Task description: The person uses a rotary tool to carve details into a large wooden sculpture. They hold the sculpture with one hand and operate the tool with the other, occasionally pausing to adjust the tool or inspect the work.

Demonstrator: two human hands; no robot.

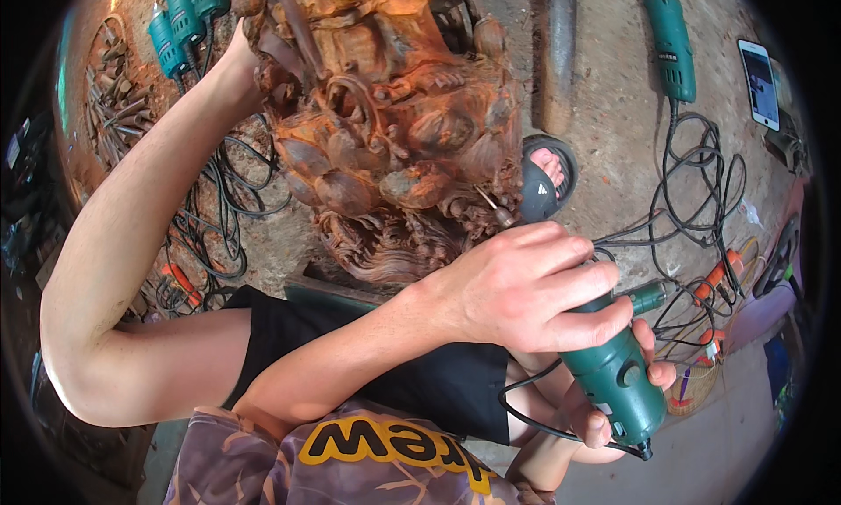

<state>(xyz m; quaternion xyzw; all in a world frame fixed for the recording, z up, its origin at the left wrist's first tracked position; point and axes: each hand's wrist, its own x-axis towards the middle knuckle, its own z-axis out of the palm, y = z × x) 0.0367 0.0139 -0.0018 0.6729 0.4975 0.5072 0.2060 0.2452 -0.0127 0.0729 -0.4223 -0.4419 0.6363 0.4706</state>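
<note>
A green electric die grinder (616,387) is held in both of my hands. My left hand (526,286) reaches across and closes round its front end, fingers curled over the top. Farther back, my right hand (578,413) grips the body from beneath, with thumb and fingertips showing and the palm hidden behind it. From the nose a thin metal bit (503,214) points at the lower right side of a reddish-brown wood carving (394,146) with rounded lobes and fine ridges. Its tip seems to meet the carved surface. A black power cord (526,415) loops from the grinder's rear.
More green grinders lie at the far left (182,28) and far right (670,49), with tangled cables (692,163). Burrs or rod pieces (118,111) are heaped at left. A metal pipe (558,58), a phone (760,84) and my sandalled foot (547,176) are on the ground.
</note>
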